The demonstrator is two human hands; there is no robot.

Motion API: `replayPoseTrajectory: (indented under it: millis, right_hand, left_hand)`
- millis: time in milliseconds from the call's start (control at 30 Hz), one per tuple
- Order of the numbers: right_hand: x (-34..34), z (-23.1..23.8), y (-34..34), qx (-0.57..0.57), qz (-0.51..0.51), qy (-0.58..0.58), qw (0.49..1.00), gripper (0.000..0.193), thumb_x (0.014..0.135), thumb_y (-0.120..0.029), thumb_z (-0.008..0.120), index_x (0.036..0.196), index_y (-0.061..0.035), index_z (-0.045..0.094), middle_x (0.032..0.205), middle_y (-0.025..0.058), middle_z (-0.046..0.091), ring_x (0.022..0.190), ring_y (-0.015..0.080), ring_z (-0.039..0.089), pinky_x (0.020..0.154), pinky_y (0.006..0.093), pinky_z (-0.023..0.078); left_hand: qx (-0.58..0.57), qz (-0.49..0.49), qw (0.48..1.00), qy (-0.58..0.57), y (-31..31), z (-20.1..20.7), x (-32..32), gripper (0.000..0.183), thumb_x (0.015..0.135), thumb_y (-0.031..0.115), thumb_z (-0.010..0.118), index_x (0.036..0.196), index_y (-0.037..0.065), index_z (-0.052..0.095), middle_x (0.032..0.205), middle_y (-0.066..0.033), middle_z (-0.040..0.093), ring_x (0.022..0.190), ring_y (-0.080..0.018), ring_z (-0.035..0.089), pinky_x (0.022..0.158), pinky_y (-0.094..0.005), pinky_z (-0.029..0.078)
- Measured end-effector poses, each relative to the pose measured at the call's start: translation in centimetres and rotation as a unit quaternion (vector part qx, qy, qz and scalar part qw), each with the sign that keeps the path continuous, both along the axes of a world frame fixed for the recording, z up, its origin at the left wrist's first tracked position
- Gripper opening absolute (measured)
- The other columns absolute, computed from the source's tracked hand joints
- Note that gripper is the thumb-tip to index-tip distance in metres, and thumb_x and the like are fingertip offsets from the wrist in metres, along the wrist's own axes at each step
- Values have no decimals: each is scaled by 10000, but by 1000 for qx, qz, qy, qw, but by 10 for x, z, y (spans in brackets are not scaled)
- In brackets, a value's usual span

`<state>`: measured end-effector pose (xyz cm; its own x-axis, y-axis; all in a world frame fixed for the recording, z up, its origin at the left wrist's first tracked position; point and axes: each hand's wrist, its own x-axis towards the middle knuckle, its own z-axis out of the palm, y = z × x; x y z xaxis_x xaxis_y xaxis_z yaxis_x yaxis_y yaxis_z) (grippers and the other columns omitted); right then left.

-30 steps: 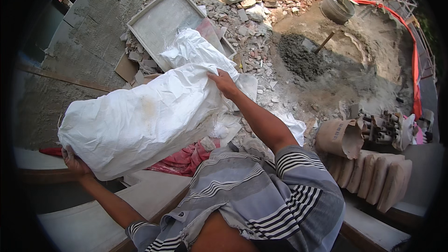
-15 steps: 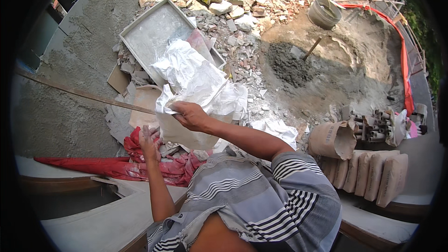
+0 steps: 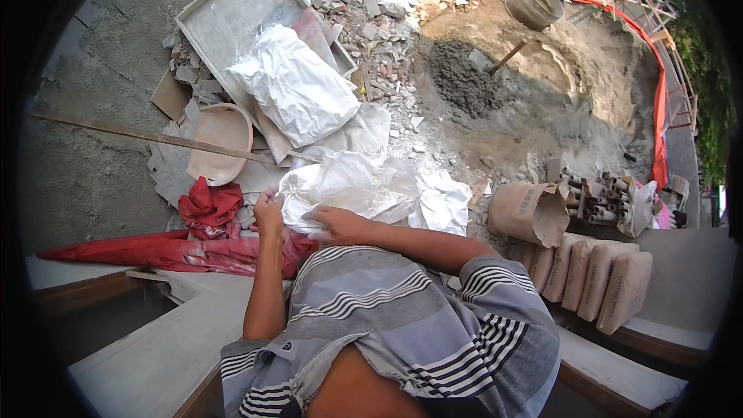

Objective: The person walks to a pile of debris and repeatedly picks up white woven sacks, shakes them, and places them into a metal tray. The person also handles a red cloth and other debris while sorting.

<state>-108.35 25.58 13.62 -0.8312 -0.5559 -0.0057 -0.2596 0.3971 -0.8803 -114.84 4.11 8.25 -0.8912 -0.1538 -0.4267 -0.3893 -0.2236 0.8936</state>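
A crumpled white woven sack (image 3: pixel 352 184) is held close in front of my body, low over the rubble. My left hand (image 3: pixel 269 215) is closed on its left edge, with the fingers bent at the rim. My right hand (image 3: pixel 339 226) grips the near edge, thumb and fingers around the material. Just beyond lies a second white sack (image 3: pixel 298 87), partly across a shallow grey tray (image 3: pixel 248 11). Another crumpled white sack (image 3: pixel 443 200) rests to the right. Beside my left hand is a bundle of red cloth (image 3: pixel 210 207).
A thin wooden strip (image 3: pixel 147 136) crosses from the left above a round pinkish basin (image 3: pixel 220 143). Wet mortar (image 3: pixel 472 81) with a handled tool lies ahead right, near a bucket (image 3: pixel 534 4). Paper bags (image 3: pixel 584 271) and an opened paper bag (image 3: pixel 526 213) stand at right.
My right hand has drawn the sack nearer, apart from the other white one. My left hand, open near the red cloth before, has risen to the sack and closed on its edge.
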Motion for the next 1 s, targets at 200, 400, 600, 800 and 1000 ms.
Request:
replayPoseTrajectory:
  millis: [200,400,600,800,1000]
  right_hand:
    - [22,-14,24,-34,-50,-208,976,365,962,-282,616,1206,-11,622,1050,228,674,973,291,647,900,390,485]
    - [8,-12,28,41,-221,94,970,430,882,-228,685,1284,-106,594,1313,163,566,1130,338,569,940,434,464]
    - [-23,-34,6,230,-111,224,941,514,811,-289,727,1290,-148,604,1286,129,571,1211,328,519,997,561,384]
    - [-42,-65,6,257,-55,34,964,306,822,-188,617,1113,-107,664,911,164,687,947,359,650,878,485,489]
    - [-55,-37,11,-75,-174,38,981,368,770,-21,525,1111,-59,660,936,238,644,915,418,618,805,441,483]
  left_hand:
    - [2,40,999,10,8,10,6,235,966,-9,529,1193,-34,584,1055,-124,655,912,-170,632,794,-288,527]
    - [23,14,999,29,12,36,3,230,995,35,530,1207,-31,589,1038,-119,668,879,-165,649,773,-287,544]
    - [57,-29,996,64,-8,70,-2,228,1002,37,506,1211,-18,578,1089,-120,666,943,-177,662,811,-322,564]
    - [11,22,995,94,-54,109,-2,213,993,48,550,1190,-25,590,1089,-113,669,949,-173,666,832,-307,563]
    - [-51,30,993,99,-68,105,18,489,839,-61,714,1283,-53,509,1213,-141,618,1087,-202,613,957,-334,506]
